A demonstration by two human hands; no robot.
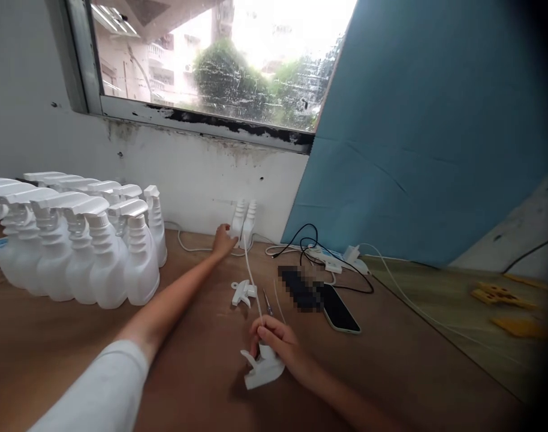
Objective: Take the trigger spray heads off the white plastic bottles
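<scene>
By the wall, my left hand (pixel 224 240) reaches to the left one of two white bottles without spray heads (pixel 238 220). Its fingers are apart at that bottle's left side; whether they press on it I cannot tell. The other bottle (pixel 249 222) stands just to the right. Close to me, my right hand (pixel 274 337) is closed around a white trigger spray head (pixel 265 367), held upside down. Its long thin dip tube (pixel 251 270) points up and away towards the bottles. Another trigger spray head (pixel 243 293) lies on the brown table (pixel 193 360) between my hands.
Several white spray bottles (pixel 107 264) with heads on stand grouped at the left. A thin screwdriver-like tool (pixel 268 303) and a phone (pixel 341 309) lie to the right. Behind them are a power strip (pixel 332 259) and tangled cables (pixel 307 240). A window (pixel 220 66) is above.
</scene>
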